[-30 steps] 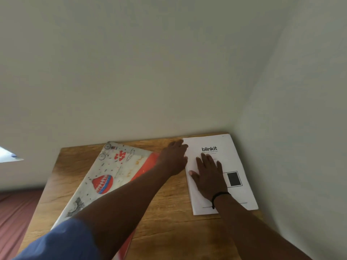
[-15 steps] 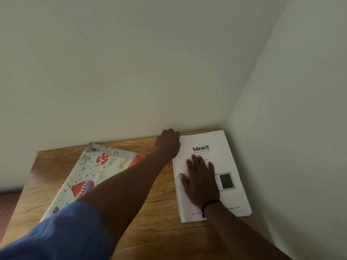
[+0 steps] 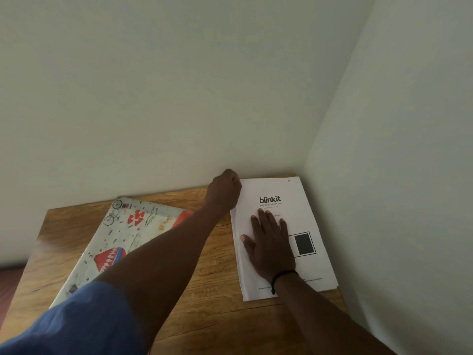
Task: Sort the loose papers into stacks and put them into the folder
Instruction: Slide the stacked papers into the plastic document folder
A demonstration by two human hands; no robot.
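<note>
A stack of white papers, its top sheet printed "blinkit" with a black rectangle, lies on the wooden table in the corner at the right. My right hand rests flat on the middle of the stack, fingers spread. My left hand reaches across to the stack's far left corner with its fingers curled round that corner; the fingertips are hidden. A folder with a pale illustrated cover and a red edge lies at a slant on the left of the table, partly under my left arm.
Two plain walls meet just behind and to the right of the stack. The table's left edge drops off to a reddish floor. Bare wood shows between the folder and the papers.
My left hand slid from the stack's left edge up to its far left corner and curled. The right hand stayed flat on the papers. The view shifted rightwards.
</note>
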